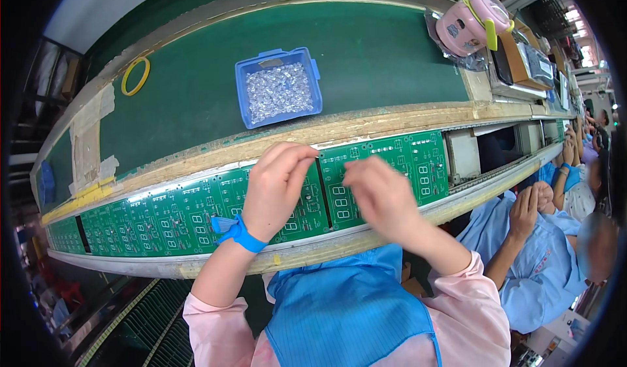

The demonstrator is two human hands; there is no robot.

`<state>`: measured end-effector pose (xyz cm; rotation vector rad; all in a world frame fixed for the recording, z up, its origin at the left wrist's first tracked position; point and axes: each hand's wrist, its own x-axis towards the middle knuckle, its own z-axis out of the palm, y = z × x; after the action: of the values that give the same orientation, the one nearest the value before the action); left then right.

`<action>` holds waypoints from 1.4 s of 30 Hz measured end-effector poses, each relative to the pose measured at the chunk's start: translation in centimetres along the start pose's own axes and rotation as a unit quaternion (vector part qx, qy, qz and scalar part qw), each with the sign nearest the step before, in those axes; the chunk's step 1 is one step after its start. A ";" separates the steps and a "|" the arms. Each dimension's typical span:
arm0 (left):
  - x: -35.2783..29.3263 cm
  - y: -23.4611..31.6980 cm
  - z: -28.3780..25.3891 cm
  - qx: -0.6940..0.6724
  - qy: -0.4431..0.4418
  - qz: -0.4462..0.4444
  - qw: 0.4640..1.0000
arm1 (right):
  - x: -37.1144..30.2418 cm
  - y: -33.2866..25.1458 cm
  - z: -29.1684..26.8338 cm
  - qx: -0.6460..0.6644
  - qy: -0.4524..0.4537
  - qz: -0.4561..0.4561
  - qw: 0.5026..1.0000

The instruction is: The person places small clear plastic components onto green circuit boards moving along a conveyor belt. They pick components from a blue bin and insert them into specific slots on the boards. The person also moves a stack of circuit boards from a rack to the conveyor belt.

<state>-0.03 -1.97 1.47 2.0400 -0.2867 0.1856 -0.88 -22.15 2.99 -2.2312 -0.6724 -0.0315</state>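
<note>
My left hand (275,187), with a blue band at the wrist, is over a green circuit board (215,200) on the rail. Its thumb and forefinger are pinched together near the board's upper right corner; whatever is between them is too small to make out. My right hand (382,194) is over the neighbouring green circuit board (424,148), blurred by motion. Its fingers are curled in toward the board's left part, and their tips hide what they may hold. White digit displays line the boards' lower edges. Beyond them stands a blue bin (243,92) of small clear parts (277,89).
A yellow tape ring (135,76) lies on the green bench at the left. At the far right are a pink pot (470,24) and boxes (526,60). A co-worker in a light blue smock (529,262) sits to my right, hands raised near the rail.
</note>
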 end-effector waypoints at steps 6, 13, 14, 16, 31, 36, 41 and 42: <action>-0.4 0.7 -0.3 -0.003 0.015 -0.034 0.999 | -3.7 0.4 1.8 -0.050 0.024 0.012 0.998; -1.0 1.2 -1.0 0.036 0.028 -0.057 0.997 | -5.4 4.0 -2.9 -0.116 0.114 0.107 0.981; -1.8 1.6 -1.7 0.069 0.040 -0.069 0.994 | -5.4 4.5 -3.6 -0.124 0.122 0.112 0.978; -3.4 1.8 -2.9 0.127 0.058 -0.091 0.986 | -6.0 5.9 -4.8 -0.147 0.152 0.149 0.966; -9.0 2.6 -1.8 0.261 -0.017 -0.113 0.958 | -1.6 2.7 -3.0 0.079 0.116 0.115 0.983; -6.3 3.6 -0.3 0.258 -0.066 -0.063 0.962 | 0.7 3.8 -2.3 0.084 0.067 0.087 0.990; -1.8 4.8 -0.8 0.209 -0.055 0.004 0.976 | 1.1 5.2 -1.5 0.051 0.046 0.078 0.995; -1.1 4.9 -0.5 0.176 -0.050 0.024 0.983 | 1.2 5.3 -1.4 0.028 0.042 0.068 0.996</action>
<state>-2.48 -3.57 5.54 2.3982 -0.3872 0.1738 2.91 -25.49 0.61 -2.2035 -0.4703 -0.0382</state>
